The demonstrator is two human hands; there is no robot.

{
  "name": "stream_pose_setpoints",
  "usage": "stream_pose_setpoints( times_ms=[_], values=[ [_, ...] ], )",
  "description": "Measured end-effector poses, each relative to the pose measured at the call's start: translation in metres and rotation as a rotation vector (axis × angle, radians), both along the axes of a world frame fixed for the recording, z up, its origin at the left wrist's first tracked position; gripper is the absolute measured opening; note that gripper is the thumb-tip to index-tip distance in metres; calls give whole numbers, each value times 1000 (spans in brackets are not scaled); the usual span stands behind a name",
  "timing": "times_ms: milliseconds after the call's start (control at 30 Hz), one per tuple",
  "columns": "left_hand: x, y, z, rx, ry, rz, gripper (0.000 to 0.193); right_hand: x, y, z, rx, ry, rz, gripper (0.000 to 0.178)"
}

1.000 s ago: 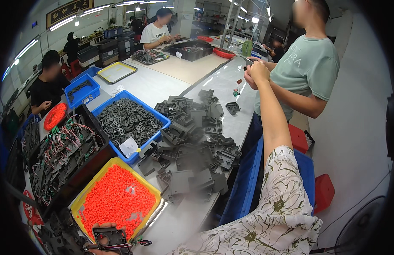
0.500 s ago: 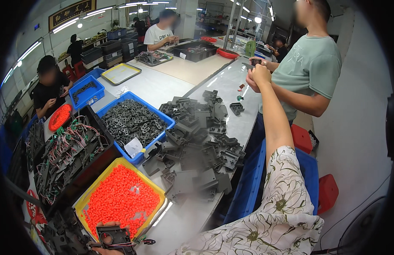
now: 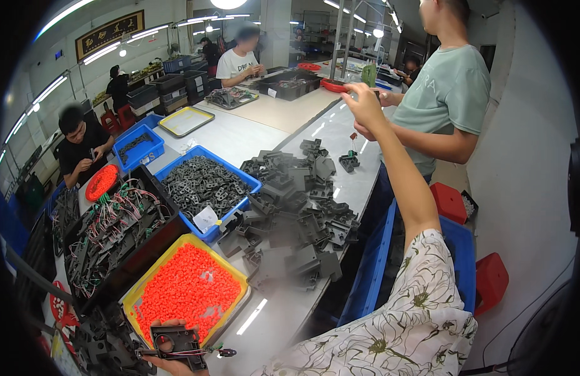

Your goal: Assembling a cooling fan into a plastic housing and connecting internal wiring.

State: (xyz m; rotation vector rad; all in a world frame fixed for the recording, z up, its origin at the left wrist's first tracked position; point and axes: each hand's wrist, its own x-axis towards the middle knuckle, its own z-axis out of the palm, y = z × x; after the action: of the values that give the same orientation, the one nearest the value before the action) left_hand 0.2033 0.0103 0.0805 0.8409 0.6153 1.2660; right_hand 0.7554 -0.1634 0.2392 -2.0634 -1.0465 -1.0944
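Observation:
At the lower edge, my left hand [image 3: 180,367] is closed round a dark grey plastic housing [image 3: 176,341]. Thin wires run across the housing, and a small dark part with a bit of green hangs off its right side. My right arm reaches far forward; my right hand [image 3: 367,108] is raised with its fingers stretched out to the left, and I see nothing in it. Just behind and below it are the hands of a co-worker [image 3: 385,100] in a pale green shirt, partly hidden by my forearm. A wired housing piece [image 3: 349,161] rests on the table below my right hand.
Loose dark grey housings [image 3: 296,213] heap across the table [image 3: 271,313]. A yellow tray [image 3: 237,307] of small red-orange parts, a blue bin [image 3: 255,185] of dark parts and a black crate [image 3: 177,229] of wired pieces stand left. A blue tub [image 3: 365,276] is beside my right arm.
My right hand has drawn up and left, away from the co-worker's hands, and its fingers have straightened. The left hand still holds the housing, slightly higher and to the right in view.

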Motion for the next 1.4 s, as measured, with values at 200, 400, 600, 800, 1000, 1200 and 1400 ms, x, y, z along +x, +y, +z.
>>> stream_pose_setpoints(
  times_ms=[200, 400, 600, 800, 1000, 1200, 1400],
  values=[
    [-1, -18, 13, 71, -36, -82, 66, -282, 26, 68, -23, -266, 1659, 21],
    [-14, -34, 15, 55, -100, -96, 73, -321, -3, 71, 56, -304, 1934, 23],
    [-39, -54, 23, 39, -213, -81, 66, -384, -73, 62, 27, -425, 2340, 29],
    [-54, -60, 17, 82, -191, -183, 68, -416, -91, 64, 179, -151, 2511, 19],
    [-52, -72, 30, 90, -21, -19, 69, -419, -102, 57, 486, 147, 2377, 16],
    [-53, -75, 34, 95, -95, 0, 69, -439, -111, 48, 630, 38, 2201, 13],
    [-59, -67, 33, 115, -100, -82, 71, -461, -140, 31, 676, -68, 2106, 15]
  ],
)
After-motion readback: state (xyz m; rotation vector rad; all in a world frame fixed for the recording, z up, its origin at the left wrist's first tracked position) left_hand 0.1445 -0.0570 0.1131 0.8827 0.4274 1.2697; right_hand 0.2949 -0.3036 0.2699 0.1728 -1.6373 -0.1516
